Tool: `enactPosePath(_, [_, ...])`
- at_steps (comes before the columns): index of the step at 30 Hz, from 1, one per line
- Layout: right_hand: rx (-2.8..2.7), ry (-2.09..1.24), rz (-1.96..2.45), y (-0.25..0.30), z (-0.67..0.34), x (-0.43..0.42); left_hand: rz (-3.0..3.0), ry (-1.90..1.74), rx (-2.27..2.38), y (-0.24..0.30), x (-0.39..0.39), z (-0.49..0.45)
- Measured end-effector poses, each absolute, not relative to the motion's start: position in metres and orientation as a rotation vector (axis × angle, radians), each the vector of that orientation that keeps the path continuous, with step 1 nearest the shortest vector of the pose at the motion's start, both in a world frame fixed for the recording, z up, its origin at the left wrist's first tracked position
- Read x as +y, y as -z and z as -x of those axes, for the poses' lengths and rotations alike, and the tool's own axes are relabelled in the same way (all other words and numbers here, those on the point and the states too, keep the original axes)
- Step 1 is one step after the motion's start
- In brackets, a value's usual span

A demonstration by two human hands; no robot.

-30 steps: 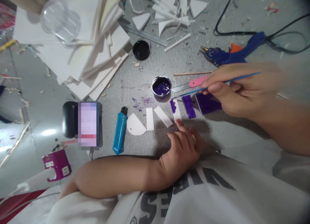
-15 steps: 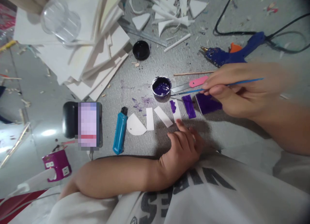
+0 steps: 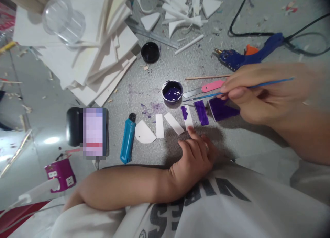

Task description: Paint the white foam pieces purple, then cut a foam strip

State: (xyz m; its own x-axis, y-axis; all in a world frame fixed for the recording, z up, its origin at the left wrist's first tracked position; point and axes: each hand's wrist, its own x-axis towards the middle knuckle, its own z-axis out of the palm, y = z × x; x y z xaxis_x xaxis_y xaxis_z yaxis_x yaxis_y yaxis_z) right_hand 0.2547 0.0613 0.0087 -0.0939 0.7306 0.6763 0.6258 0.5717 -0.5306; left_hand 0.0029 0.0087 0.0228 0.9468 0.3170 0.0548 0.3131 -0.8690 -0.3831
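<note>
My right hand (image 3: pixel 255 97) pinches a thin blue paintbrush (image 3: pixel 206 95), its tip lying just right of a small pot of purple paint (image 3: pixel 172 91). My left hand (image 3: pixel 194 155) rests on the floor with loosely curled fingers, one fingertip touching the near end of a white strip (image 3: pixel 187 117) that is part purple. Beside it lie a fully purple strip (image 3: pixel 201 112) and a larger purple piece (image 3: pixel 221 109), partly under my right hand. Three unpainted white pieces (image 3: pixel 158 127) lie to the left.
A blue utility knife (image 3: pixel 127 139), a phone (image 3: pixel 94 131) on a dark case, and a magenta plug (image 3: pixel 60 174) lie left. Stacked white foam boards (image 3: pixel 98 52) and a clear cup (image 3: pixel 63 21) sit behind. A black lid (image 3: pixel 150 52), blue glue gun (image 3: pixel 247 56), pink-handled blade (image 3: pixel 206 87) and scraps lie beyond.
The brush tip lifted off the part-painted white strip and swung up toward the paint pot. My right hand drew slightly right. My left hand stayed put.
</note>
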Motion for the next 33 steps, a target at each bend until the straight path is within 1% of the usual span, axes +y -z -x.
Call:
enactPosePath(5, [-1.895, -0.339, 1.085, -0.0128, -0.2543, 0.0594, 2.677, 0.006, -0.459, -0.0238, 0.0092, -0.0037])
enactPosePath(8, [-1.951, -0.312, 1.047, -0.0109, -0.254, 0.0611, 2.655, 0.004, -0.468, -0.0252, 0.0098, -0.0043])
enactPosePath(13, [-1.903, -0.211, 1.153, -0.0112, -0.2568, 0.0574, 2.669, -0.01, -0.448, -0.0262, 0.0103, -0.0039])
enactPosePath(17, [-1.89, -0.304, 1.202, -0.0182, -0.2582, 0.0541, 2.653, 0.006, -0.465, -0.0259, 0.0103, -0.0045])
enactPosePath(20, [-1.969, -0.35, 1.088, -0.0186, -0.2583, 0.0579, 2.651, 0.009, -0.46, -0.0255, 0.0102, -0.0049])
enactPosePath(23, [-1.991, -0.271, 1.103, -0.0147, -0.2577, 0.0625, 2.661, 0.017, -0.46, -0.0253, 0.0104, -0.0045])
enactPosePath(27, [-1.866, -0.119, 1.135, -0.0144, -0.2564, 0.06, 2.667, 0.031, -0.451, -0.0257, 0.0108, -0.0041])
enactPosePath(31, [-1.829, -0.299, 1.253, -0.0159, -0.2576, 0.0551, 2.656, 0.021, -0.464, -0.0245, 0.0102, -0.0042])
enactPosePath(33, [-1.876, -0.328, 1.159, -0.0119, -0.2589, 0.0572, 2.656, 0.028, -0.476, -0.0233, 0.0101, -0.0041])
